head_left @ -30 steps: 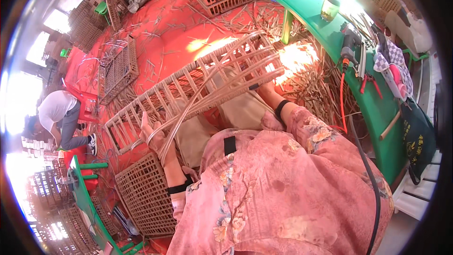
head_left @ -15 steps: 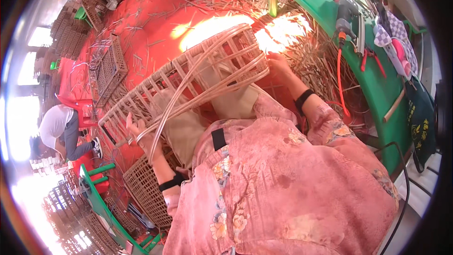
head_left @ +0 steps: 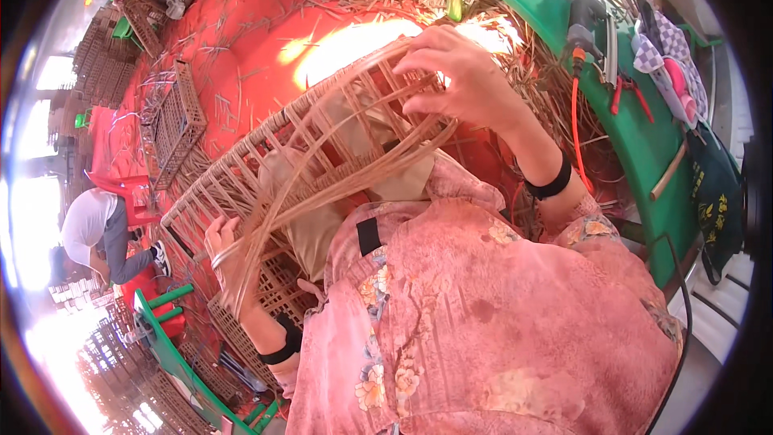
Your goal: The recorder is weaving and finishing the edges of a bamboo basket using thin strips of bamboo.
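Note:
A long openwork wicker basket [head_left: 274,123] lies tilted across my lap. Loose pale weaving strips [head_left: 346,184] run along its near side and sweep down beside my left wrist. My left hand [head_left: 226,254] is at the basket's left end, its fingers curled at the near edge. Over the right end, my right hand [head_left: 460,72] is raised with the fingers bent and spread, the thumb apart from them. I see nothing held between those fingers, and the hand hides part of that end.
To the right curves a green table [head_left: 636,169] with a power drill [head_left: 585,28] and red-handled pliers [head_left: 632,98]. Cane scraps litter the red floor [head_left: 233,72]. Another basket [head_left: 179,125] lies at the left. A person [head_left: 101,225] bends down at far left, near a green stool [head_left: 173,346].
My right hand has come up from beside the basket's right end to above it, fingers spread. The loose strips have shifted and blur near my left wrist.

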`<state>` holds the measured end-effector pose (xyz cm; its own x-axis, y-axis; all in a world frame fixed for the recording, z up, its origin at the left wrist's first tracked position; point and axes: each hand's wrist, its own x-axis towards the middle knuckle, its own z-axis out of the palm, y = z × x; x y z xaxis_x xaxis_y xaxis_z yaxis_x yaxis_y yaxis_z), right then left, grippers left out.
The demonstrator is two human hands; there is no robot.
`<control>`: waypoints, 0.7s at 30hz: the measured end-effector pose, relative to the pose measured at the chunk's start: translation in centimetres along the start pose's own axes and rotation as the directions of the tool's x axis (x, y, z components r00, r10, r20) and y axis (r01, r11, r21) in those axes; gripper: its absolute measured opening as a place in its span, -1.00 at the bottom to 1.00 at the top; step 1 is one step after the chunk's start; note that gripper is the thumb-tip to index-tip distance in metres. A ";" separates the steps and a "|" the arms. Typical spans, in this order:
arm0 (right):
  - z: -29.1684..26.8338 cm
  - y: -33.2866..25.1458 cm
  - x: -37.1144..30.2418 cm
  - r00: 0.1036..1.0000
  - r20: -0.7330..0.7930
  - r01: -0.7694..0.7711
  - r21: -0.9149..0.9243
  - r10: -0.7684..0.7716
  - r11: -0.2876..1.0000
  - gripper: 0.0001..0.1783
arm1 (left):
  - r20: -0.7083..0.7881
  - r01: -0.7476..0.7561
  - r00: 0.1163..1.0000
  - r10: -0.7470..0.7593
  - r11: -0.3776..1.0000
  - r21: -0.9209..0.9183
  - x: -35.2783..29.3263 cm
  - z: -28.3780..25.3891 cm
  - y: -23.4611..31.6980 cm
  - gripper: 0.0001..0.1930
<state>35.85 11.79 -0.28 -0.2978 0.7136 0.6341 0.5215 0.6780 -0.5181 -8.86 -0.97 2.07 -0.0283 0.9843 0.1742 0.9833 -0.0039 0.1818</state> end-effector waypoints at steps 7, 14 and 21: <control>-1.4 2.6 -1.3 0.791 -0.446 -0.253 0.384 0.419 0.888 -0.82 | 0.480 0.346 0.871 -0.108 0.828 -0.441 -1.6 -1.8 3.9 -0.84; -2.6 12.2 -9.8 0.430 -0.450 -0.472 0.627 0.783 0.620 -0.73 | 0.369 0.175 0.769 0.522 0.384 -0.907 -2.1 -4.1 10.4 -0.48; 8.7 13.3 -14.7 0.458 0.114 -0.733 0.610 0.882 0.302 -0.59 | -0.036 -0.081 0.957 0.288 0.144 -0.986 1.4 -4.9 13.9 -0.36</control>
<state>40.18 11.91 -21.50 0.2318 0.9447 -0.2320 -0.1119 -0.2110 -0.9711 3.90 -0.51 9.59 0.2496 0.9343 0.2543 -0.0334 -0.2542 0.9666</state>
